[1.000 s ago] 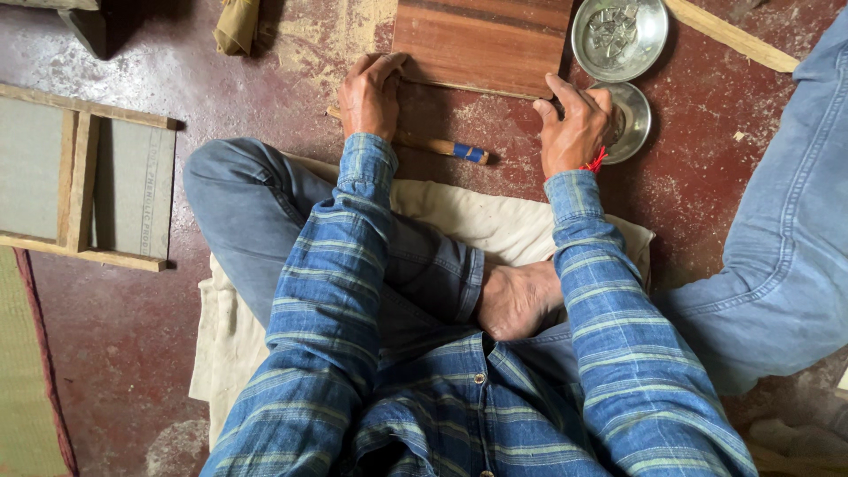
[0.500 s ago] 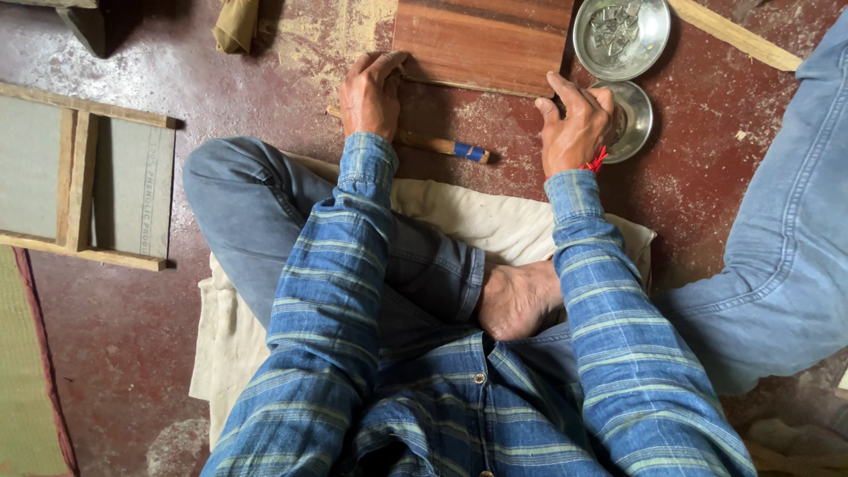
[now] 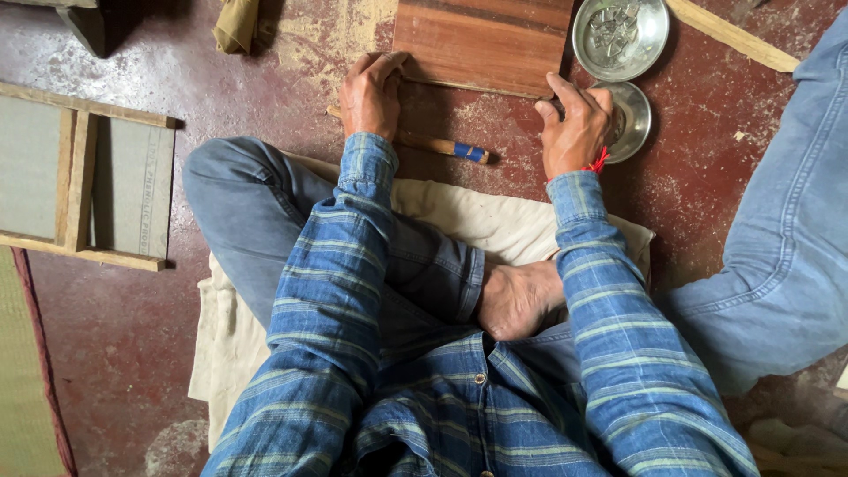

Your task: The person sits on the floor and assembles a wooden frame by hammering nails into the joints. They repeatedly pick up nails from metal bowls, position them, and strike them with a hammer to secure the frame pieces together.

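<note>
The left hand [image 3: 371,93] rests at eleven o'clock from the crossed legs, fingers curled and pressed together over the near left corner of the reddish wooden board [image 3: 481,40]. The right hand [image 3: 576,128] sits at one o'clock, fingers bent onto the board's near right corner, thumb tucked down; neither palm is spread flat. The board lies flat on the dusty red floor [image 3: 115,336] at twelve o'clock, its far edge cut off by the frame.

Just below the left hand lies a wooden-handled tool [image 3: 433,144] with a blue band. At two o'clock, two steel dishes [image 3: 618,35] stand touching the right hand's knuckles. The board looks gripped only at its corners, so a sharp pull could well knock the nearer dish, or the board could slide on the sawdust.
</note>
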